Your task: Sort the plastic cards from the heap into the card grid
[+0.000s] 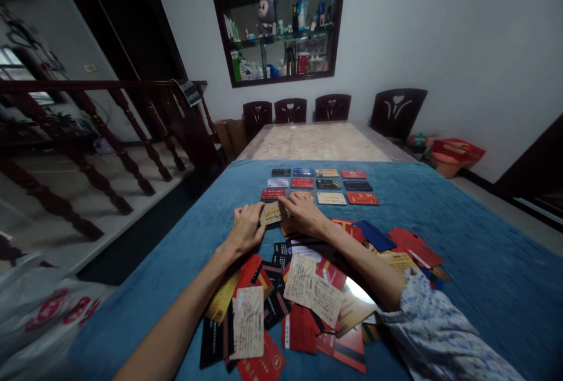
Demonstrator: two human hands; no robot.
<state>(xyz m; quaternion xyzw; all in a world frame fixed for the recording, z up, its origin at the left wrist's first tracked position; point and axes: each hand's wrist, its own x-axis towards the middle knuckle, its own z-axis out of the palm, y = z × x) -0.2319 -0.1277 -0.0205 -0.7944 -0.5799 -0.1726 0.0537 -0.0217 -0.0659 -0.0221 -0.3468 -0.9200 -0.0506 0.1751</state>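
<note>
Pinching a tan card (271,213) by its left edge with the curled fingers of the left hand (245,230); pressing on its right end with the flat, unclenched fingers of the right hand (305,215). Held low over the blue cloth (444,234), just below the left end of the grid of cards (323,186), which is three neat rows laid face up; cannot tell whether touching the cloth or just off it. Judged a placing step, opening a fourth row, with the grip not yet released. Calls for squaring to the column above, matching the gap between rows, then lifting both hands straight off without dragging. Nearer, under both forearms, a loose heap of cards (308,296), overlapping, red, black and tan. Beyond the cloth, bare marbled tabletop (316,142), dark chairs (333,105), a glazed wall cabinet (281,23).
</note>
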